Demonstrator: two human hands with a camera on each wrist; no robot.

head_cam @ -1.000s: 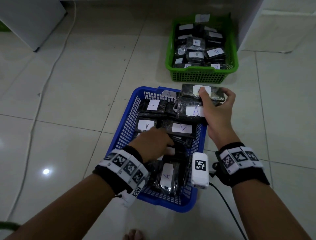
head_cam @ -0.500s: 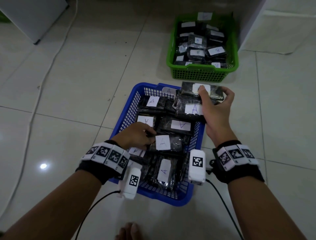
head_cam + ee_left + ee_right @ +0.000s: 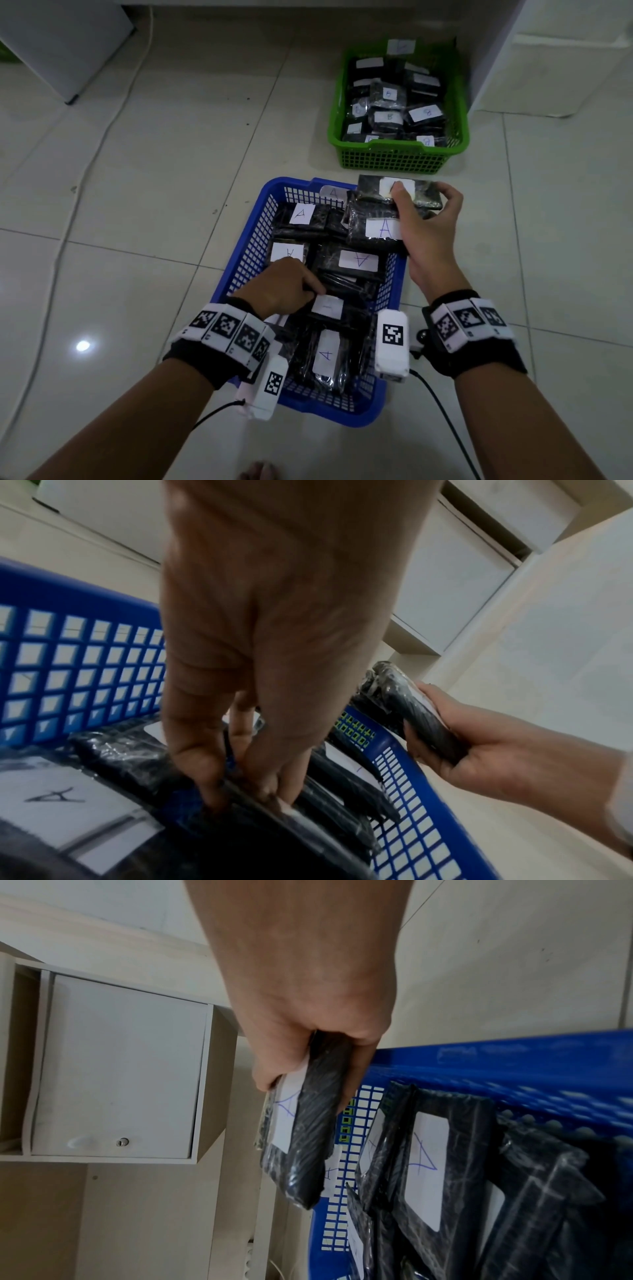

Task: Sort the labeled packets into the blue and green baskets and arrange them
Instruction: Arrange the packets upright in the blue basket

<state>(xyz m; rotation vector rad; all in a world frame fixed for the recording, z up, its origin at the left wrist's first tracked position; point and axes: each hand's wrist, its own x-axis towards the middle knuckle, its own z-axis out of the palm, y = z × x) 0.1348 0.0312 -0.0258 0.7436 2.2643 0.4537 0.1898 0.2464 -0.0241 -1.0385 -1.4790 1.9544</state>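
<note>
Packets (image 3: 358, 262) marked A crammed in blue basket (image 3: 253, 240); right hand (image 3: 428, 219) clutching one packet (image 3: 423, 195) over far rim, left hand (image 3: 284, 286) pinching another inside — likely spill risk from overfilling.

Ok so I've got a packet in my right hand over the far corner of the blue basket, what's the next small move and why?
Probably lower the held packet into the blue basket. Its label shows an A-like mark in the right wrist view, matching the A packets there; the green basket holds B ones. The right hand holds it at the rim, while the left hand grips packets, seemingly making room.
</note>
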